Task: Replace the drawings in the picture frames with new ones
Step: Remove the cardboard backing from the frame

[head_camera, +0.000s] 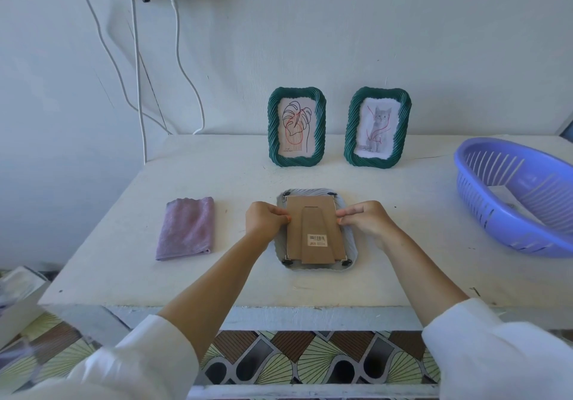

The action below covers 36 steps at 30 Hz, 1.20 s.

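A pale grey picture frame [350,257] lies face down in the middle of the white table, its brown cardboard back [313,213] with fold-out stand and barcode label facing up. My left hand [266,220] pinches the back's left edge and my right hand [366,219] pinches its right edge. Black clips show at the frame's corners. Two green twisted frames stand upright against the wall: the left frame [297,126] shows a leaf line drawing, the right frame [377,127] shows a grey cat drawing.
A folded purple cloth [187,227] lies left of the face-down frame. A blue slotted plastic basket [524,195] sits at the table's right side. White cables [138,67] hang down the wall at the back left. The table's front edge [279,305] is near my forearms.
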{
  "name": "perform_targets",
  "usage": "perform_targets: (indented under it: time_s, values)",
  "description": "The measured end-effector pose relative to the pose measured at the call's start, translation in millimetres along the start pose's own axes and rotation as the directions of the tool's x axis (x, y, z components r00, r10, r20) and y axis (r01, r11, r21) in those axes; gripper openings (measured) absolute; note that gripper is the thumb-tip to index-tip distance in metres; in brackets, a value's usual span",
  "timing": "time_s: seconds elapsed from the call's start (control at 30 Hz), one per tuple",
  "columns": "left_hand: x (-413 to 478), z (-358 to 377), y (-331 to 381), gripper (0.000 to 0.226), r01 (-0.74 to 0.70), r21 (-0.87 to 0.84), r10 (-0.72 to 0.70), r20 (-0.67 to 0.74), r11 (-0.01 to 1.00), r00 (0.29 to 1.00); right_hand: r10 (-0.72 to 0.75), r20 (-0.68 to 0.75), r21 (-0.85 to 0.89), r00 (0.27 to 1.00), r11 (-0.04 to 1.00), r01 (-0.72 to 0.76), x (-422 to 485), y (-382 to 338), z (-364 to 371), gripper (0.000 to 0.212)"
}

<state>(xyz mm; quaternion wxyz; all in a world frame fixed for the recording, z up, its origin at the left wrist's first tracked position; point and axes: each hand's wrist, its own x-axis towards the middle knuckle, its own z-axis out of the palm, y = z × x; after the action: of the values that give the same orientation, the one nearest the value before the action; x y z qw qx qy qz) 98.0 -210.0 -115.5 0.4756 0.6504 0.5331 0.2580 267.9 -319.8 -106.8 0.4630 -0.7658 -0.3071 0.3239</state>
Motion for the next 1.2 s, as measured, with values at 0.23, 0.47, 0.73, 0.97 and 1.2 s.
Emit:
perform_targets:
  time_s: [0.23, 0.47, 0.73, 0.97, 1.2]
  values:
    - [0.2, 1.4, -0.2, 0.013, 0.016, -0.035, -0.016, -0.006, 0.999, 1.0, 0.038, 0.02, 0.032, 0.999, 0.999, -0.038, 1.6, -2.6, 0.6, 0.026]
    - [-0.9, -0.2, -0.9, 0.013, 0.002, -0.08, -0.003, -0.009, 0.997, 1.0, 0.03, 0.025, 0.091, 0.999, 0.995, -0.032, 3.1, -2.9, -2.0, 0.026]
    - [1.1, -1.8, 0.3, 0.015, 0.003, -0.078, -0.002, 0.013, 0.997, 1.0, 0.03, 0.036, 0.091, 0.999, 0.995, -0.033, 5.8, -0.4, -3.3, 0.029]
    - [2.4, -5.4, 4.7, 0.021, 0.054, -0.16, -0.044, 0.065, 0.986, 0.997, -0.02, 0.04, 0.052, 0.999, 0.998, 0.018, 6.2, 2.0, -3.3, 0.026]
    - [2.5, -5.1, 6.3, 0.016, 0.089, -0.173, -0.075, 0.085, 0.981, 0.994, -0.116, 0.079, -0.093, 0.99, 0.988, 0.123, 4.1, 3.6, -4.1, 0.038]
